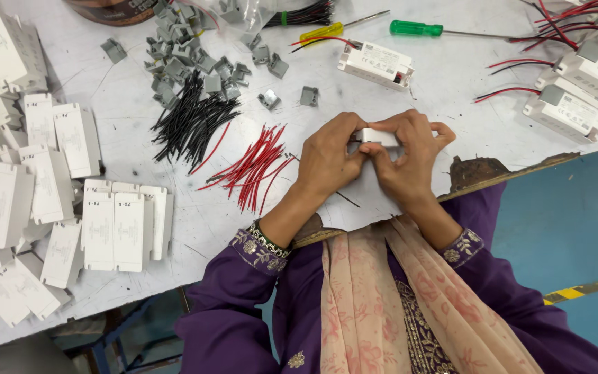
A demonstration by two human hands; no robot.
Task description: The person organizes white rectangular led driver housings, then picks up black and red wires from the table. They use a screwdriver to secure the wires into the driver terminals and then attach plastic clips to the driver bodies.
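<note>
Far left: heaps of flat white plastic covers (50, 187), lying every which way on the scratched white table top (174, 228). Next along, a pile of small grey plastic clips (188, 62) near the far edge. Below the clips, a bunch of short black wires (192, 125), then a bunch of short red wires (254, 166) just beside the hands.

In the middle, close to the near edge of the table: left hand (327, 163) and right hand (403, 163) pressed together around one small white plastic box (376, 136). Both closed on the box, fingers curled over it, thumbs meeting under it. Long side of the box running left to right, between the two hands. Both hands touching it, so neither nearer than the other. Most of the box hidden by fingers; only a white strip showing on top.

Further back: a yellow-handled screwdriver (323, 32) and a green-handled screwdriver (417, 28), lying flat, well apart from the hands. Between these and the hands, a finished white box with red and black wires (375, 64).

Far right: more finished white boxes with wire tails (576, 90), crowded near the corner. Past the chipped table edge, a blue floor (576, 221) with a yellow and black stripe (583, 291). Purple embroidered sleeves (243, 277) and a pale pink patterned scarf (368, 298) at the bottom.
</note>
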